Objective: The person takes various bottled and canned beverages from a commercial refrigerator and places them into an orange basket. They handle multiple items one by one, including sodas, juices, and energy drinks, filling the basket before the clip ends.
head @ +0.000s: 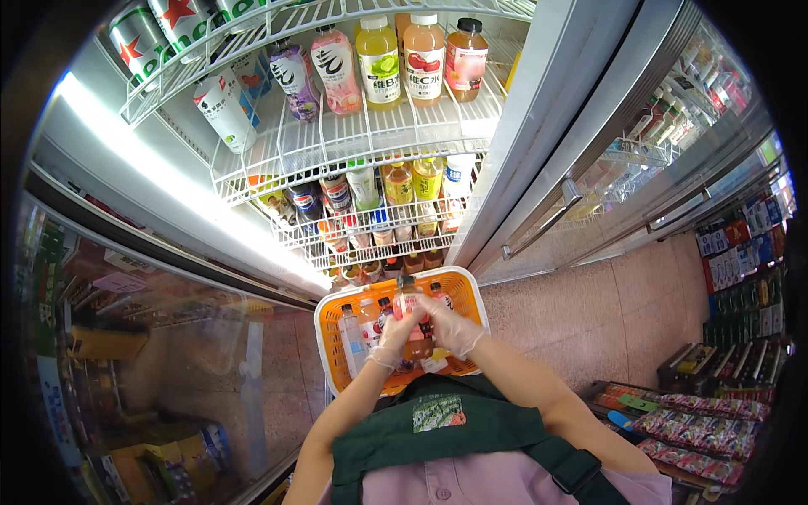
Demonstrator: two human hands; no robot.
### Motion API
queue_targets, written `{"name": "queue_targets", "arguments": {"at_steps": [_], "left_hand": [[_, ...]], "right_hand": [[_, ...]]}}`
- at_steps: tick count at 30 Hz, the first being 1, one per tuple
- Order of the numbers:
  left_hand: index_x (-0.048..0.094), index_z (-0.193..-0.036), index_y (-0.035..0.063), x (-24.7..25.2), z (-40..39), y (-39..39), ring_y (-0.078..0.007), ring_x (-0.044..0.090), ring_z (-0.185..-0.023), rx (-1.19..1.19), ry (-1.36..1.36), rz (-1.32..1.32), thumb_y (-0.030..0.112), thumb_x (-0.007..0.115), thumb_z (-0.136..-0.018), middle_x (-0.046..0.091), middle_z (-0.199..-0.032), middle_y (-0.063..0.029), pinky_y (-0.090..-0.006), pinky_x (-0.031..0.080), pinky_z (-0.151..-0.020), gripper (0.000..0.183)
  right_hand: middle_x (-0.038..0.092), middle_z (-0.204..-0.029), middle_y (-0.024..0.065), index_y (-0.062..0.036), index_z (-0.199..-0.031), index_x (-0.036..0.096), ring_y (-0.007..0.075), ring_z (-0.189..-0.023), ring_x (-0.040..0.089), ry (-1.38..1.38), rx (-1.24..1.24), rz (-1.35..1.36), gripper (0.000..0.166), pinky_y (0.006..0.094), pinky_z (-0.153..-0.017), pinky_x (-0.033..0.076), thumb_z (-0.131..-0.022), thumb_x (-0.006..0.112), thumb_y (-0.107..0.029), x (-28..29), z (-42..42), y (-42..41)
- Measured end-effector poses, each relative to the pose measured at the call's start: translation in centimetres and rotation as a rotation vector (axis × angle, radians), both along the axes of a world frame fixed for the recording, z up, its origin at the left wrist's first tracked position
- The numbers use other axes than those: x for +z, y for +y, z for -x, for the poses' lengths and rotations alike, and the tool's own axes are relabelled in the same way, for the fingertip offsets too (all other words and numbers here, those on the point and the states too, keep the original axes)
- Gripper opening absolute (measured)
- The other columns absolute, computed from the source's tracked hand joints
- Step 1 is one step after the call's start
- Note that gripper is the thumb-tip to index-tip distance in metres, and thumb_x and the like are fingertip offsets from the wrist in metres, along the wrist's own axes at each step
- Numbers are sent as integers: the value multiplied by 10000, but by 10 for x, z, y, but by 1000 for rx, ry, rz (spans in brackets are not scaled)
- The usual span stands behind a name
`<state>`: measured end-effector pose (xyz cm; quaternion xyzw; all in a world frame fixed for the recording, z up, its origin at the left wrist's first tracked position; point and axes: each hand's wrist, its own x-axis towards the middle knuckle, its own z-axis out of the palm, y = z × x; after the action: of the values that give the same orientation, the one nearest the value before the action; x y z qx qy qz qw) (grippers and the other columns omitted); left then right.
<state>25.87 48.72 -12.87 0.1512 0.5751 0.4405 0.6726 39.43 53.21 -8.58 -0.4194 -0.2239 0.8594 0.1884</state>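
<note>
Both my hands wear clear plastic gloves and meet over an orange plastic basket [466, 287] with a white rim. Between them stands a drink bottle [407, 301] with a black cap and pink label, tilted a little. My left hand [392, 334] grips its left side; my right hand [449, 325] wraps its upper right side. Inside the basket, left of my hands, are a clear bottle [351, 334], a white-capped peach-coloured bottle [368, 320] and a purple-labelled bottle [384, 310]. A pink bottle [440, 294] with a black cap stands behind my right hand. My hands hide the basket's middle.
Ahead is an open drinks cooler with white wire shelves [353, 136] bearing bottles [377, 69] and cans [224, 110]. A glass door [189, 353] is at left. Closed cooler doors with a metal handle [543, 218] line the right. Packaged goods [701, 429] sit low at right.
</note>
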Motion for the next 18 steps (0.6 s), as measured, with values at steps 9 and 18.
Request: {"name": "queue_targets", "arguments": {"at_steps": [9,18], "left_hand": [[522,-1126,33,-52,-4,-18,-287,632,-695,16,-180,179,191,710,-774,613,-886,-133,-472,570,-553,429],[590,-1060,4,-59,-9,-10,-232,646,-670,101,-89,240,106,609,-854,633,-848,-96,-362,542,-570,230]], "right_hand": [[682,-870,26,-204,-1063,662,195,-717,647,4,-22,223,504,402,-612,544,-888,485,-643,-86,7,-21],[600,-684,60,-152,-804,638,247,-576,563,-198,119,449,587,445,-580,472,-799,523,-728,-59,15,-14]]}}
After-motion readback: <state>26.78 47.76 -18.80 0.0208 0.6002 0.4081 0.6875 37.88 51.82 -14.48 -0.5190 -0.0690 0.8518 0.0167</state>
